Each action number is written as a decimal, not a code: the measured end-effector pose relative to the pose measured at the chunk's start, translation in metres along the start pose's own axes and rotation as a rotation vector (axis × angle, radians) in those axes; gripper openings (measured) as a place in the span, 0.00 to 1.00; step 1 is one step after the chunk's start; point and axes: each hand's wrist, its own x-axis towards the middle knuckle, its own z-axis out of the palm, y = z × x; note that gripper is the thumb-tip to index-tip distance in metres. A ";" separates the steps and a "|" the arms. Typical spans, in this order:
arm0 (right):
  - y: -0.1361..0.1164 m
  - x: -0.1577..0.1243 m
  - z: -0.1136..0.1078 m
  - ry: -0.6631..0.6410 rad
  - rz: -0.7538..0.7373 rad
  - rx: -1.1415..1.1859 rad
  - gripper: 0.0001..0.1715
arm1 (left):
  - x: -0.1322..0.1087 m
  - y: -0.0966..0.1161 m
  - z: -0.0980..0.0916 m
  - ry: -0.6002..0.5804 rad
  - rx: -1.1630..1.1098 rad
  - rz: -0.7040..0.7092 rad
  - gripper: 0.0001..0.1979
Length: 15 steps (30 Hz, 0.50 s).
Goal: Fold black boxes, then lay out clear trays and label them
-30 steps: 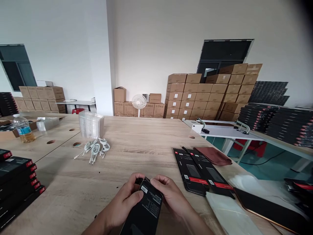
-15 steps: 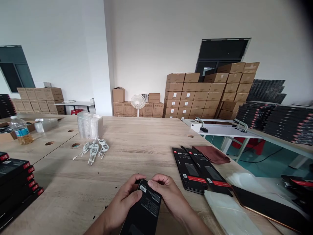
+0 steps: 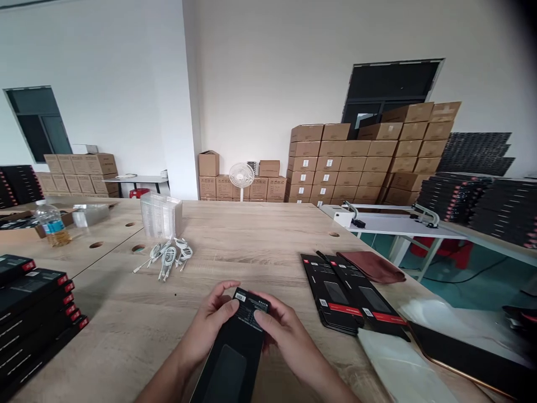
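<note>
Black box (image 3: pixel 235 352) tilted above a wood-grain table (image 3: pixel 243 252) | left hand (image 3: pixel 213 313) and right hand (image 3: pixel 283 322) grip its opposite sides near the far end | white cables (image 3: pixel 168 257) lie beyond

Head-worn view, facing forward, tilted down, close over wooden table (image 3: pixel 251 238)

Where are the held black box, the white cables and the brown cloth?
Held black box (image 3: pixel 233 348), head view: its upward face.
White cables (image 3: pixel 168 256), head view: the middle coil.
Brown cloth (image 3: pixel 371 267), head view: its middle.
</note>
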 end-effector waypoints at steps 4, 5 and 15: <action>0.004 0.008 -0.008 0.160 -0.018 0.044 0.37 | -0.025 0.029 -0.005 0.121 0.523 0.104 0.28; 0.004 0.009 -0.008 0.195 -0.022 0.054 0.37 | -0.035 0.034 -0.003 0.108 0.636 0.120 0.32; 0.027 0.037 -0.055 0.365 -0.165 -0.513 0.36 | -0.142 0.098 -0.060 0.448 1.306 0.238 0.38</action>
